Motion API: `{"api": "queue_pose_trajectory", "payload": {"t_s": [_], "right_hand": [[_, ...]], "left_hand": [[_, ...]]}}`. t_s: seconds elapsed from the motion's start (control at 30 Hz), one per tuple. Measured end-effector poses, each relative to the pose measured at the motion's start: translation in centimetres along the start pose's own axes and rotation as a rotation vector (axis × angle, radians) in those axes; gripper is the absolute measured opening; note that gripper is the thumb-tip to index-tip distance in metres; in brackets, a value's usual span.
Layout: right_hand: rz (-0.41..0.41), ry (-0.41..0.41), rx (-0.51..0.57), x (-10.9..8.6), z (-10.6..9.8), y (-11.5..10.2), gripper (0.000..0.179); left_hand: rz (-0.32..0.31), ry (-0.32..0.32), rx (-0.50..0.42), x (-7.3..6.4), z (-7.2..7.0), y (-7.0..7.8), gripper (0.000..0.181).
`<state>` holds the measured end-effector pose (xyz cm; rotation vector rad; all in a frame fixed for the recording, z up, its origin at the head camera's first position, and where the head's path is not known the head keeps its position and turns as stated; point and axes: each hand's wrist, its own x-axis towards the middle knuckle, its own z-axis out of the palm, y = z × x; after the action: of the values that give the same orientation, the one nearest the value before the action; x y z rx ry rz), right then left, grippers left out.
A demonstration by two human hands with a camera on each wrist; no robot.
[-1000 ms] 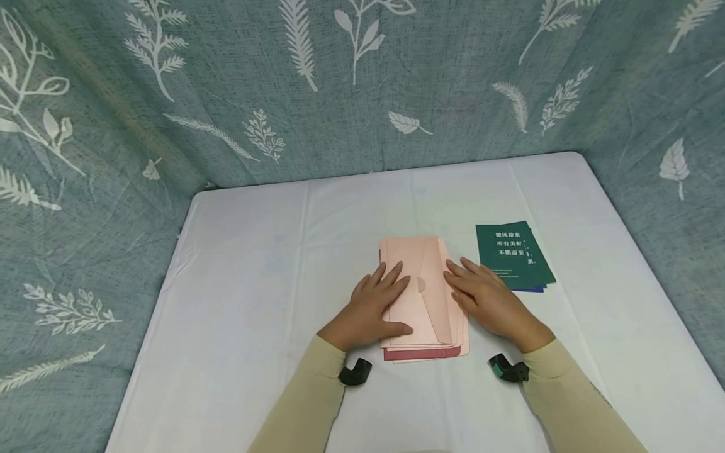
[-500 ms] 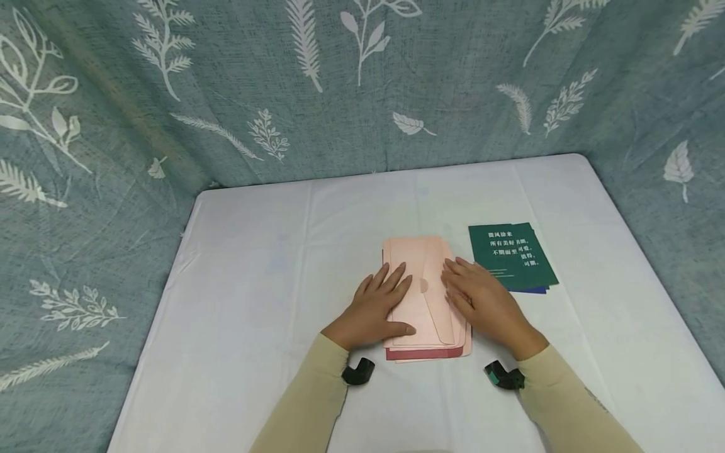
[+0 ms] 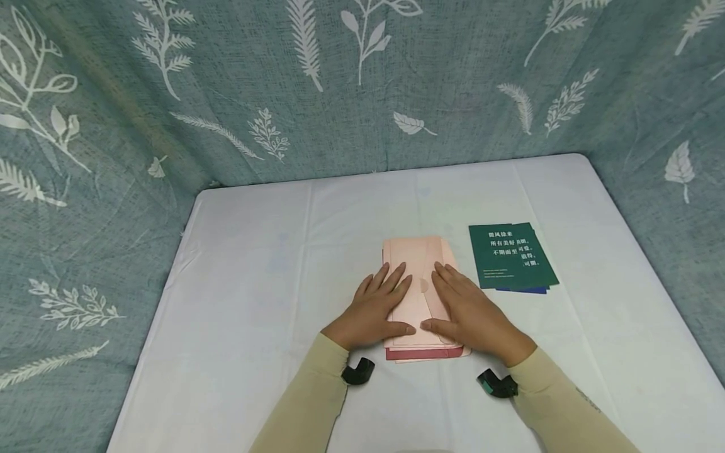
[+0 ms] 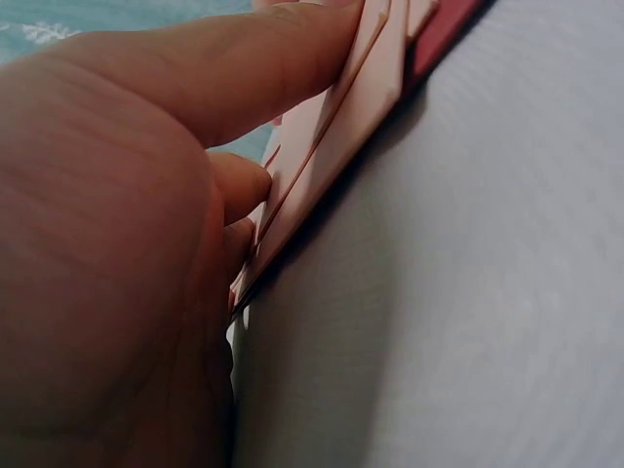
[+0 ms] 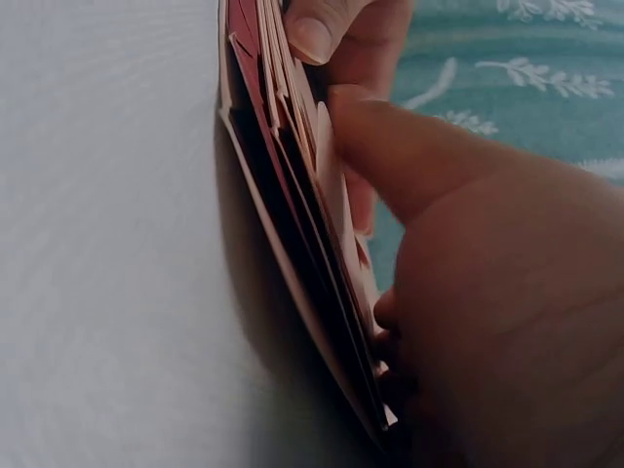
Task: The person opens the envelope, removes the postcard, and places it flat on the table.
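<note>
A stack of pale pink envelopes lies on the white-covered table, with the edge of a dark red envelope showing near the bottom. The top envelope has its flap folded over and a small round tab at the middle. My left hand rests on the stack's left side, fingers extended. On the right side lies my right hand, its fingers straight and its thumb close to the left thumb. In the right wrist view the layered envelope edges stand slightly apart. The left wrist view shows my left thumb on the stack.
Right of the envelopes lies a small pile of green cards with white printed characters. A blue card peeks out beneath it. The white table is bordered at the back and sides by a teal leaf-patterned curtain.
My right hand has moved left from the stack's right edge onto the top envelope, uncovering more of the green cards. The left hand stays at the same place on the stack.
</note>
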<state>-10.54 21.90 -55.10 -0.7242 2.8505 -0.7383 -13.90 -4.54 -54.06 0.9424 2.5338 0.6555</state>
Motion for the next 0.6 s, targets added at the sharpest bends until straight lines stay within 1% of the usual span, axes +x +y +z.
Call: {"api": "queue_pose_trajectory", "payload": {"t_s": [0.17, 0.47, 0.6], "right_hand": [[-0.006, -0.003, -0.025, -0.03, 0.04, -0.23, 0.099], [0.006, -0.007, -0.005, -0.05, 0.01, -0.39, 0.094], [0.006, -0.008, 0.013, -0.10, -0.05, -0.40, 0.092]], "left_hand": [[-0.003, 0.000, -0.009, -0.07, -0.02, 0.02, 0.101], [-0.002, -0.001, -0.012, -0.22, -0.10, 0.13, 0.102], [0.001, 0.000, -0.028, -0.28, -0.15, 0.19, 0.102]]}}
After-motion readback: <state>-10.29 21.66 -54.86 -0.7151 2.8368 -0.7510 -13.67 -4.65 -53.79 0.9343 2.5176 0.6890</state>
